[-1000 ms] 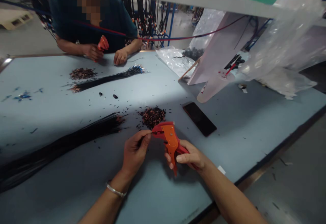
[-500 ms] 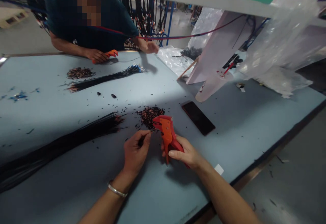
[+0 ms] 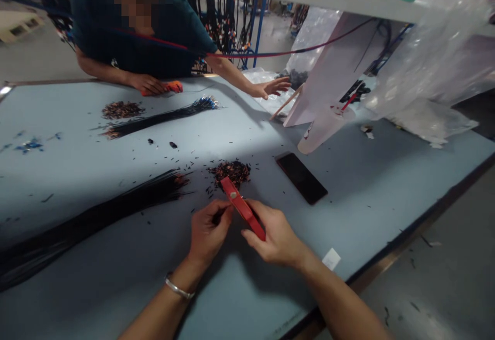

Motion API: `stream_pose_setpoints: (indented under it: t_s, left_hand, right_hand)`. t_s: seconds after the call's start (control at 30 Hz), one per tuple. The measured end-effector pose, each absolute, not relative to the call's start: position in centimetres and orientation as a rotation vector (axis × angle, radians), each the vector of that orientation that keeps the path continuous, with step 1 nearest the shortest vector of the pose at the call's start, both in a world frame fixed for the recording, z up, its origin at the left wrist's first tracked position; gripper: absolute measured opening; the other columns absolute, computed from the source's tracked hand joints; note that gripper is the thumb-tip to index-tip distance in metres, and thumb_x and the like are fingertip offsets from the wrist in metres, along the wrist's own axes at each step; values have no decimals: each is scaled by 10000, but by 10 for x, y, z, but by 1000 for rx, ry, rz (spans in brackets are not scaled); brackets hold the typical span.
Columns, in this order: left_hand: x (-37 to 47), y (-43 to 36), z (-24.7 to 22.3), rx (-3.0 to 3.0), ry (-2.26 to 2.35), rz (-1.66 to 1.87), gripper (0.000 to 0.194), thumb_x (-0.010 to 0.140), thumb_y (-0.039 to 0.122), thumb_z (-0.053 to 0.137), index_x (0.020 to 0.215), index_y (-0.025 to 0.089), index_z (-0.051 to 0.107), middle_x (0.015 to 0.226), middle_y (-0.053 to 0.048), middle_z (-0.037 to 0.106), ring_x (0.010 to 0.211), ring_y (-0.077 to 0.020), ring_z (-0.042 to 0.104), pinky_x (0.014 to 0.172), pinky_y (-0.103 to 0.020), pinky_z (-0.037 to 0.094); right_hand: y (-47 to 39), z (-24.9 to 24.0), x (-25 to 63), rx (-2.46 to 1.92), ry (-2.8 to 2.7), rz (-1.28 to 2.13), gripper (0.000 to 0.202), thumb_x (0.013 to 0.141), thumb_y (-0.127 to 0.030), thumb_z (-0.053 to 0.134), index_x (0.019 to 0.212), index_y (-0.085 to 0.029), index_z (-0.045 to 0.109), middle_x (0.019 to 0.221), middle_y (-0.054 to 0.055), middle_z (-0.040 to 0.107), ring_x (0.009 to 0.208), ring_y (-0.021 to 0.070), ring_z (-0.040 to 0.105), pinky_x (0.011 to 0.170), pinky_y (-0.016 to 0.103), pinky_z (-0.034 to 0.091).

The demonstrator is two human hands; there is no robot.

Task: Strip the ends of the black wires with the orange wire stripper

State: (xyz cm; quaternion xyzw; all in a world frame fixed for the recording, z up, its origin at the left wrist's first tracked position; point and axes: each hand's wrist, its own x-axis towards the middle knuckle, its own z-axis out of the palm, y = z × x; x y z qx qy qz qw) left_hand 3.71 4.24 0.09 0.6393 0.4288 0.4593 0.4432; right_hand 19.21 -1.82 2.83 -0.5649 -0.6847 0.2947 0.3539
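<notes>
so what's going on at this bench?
The person's right hand grips a red hand tool; the left hand is pinched close beside it, what it holds too unclear to tell. A pile of clippings lies just beyond, a black wire bundle to the left. Across the table, a co-worker has one hand at an orange-red tool, the other outstretched.

Gap between red tool (image 3: 244, 208) and phone (image 3: 301, 177)

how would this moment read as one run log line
right hand: holding red tool | left hand: pinched beside it, contents unclear | beyond: scrap pile | left: wire bundle | right: phone
</notes>
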Motion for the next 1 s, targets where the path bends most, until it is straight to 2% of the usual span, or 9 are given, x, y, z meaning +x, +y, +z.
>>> stream_pose_setpoints:
  t_s: [0.2,0.47,0.67,0.77,1.0]
  left_hand:
    - [34,45,-7,1444,1029,1185,190,734,341,694,753,163,758,681,-24,733,596,-148,627,573,-223,507]
    - [33,46,-11,1386,1084,1142,232,702,404,733,694,172,745,624,-13,698,600,-145,609,593,-229,517]
    - [33,46,-9,1354,1060,1108,246,701,419,725,715,174,741,693,-28,726,650,-163,636,625,-252,533]
    - [34,45,-9,1338,1040,1109,261,700,436,734,695,176,737,646,-17,704,642,-166,636,609,-251,531]
    - [37,45,-9,1315,947,1157,295,706,464,753,737,171,756,682,-32,729,646,-171,655,624,-262,545]
  right_hand:
    - [-15,13,190,-1535,-1938,369,529,731,-202,523,1246,-92,485,1092,187,652,938,307,648,820,452,549]
    - [-16,9,192,-1457,-1964,208,621,701,-175,519,1314,-144,428,1163,170,630,1002,301,626,857,451,547]
    - [-15,5,193,-1448,-1931,215,571,694,-164,520,1260,-110,466,1124,186,649,996,306,632,866,452,546]
    - [-15,4,193,-1458,-1918,222,542,686,-164,516,1224,-114,486,1095,178,658,982,302,638,862,449,546]
    - [-17,5,192,-1531,-1927,194,437,721,-194,506,1152,-126,513,973,144,676,831,272,654,735,397,547]
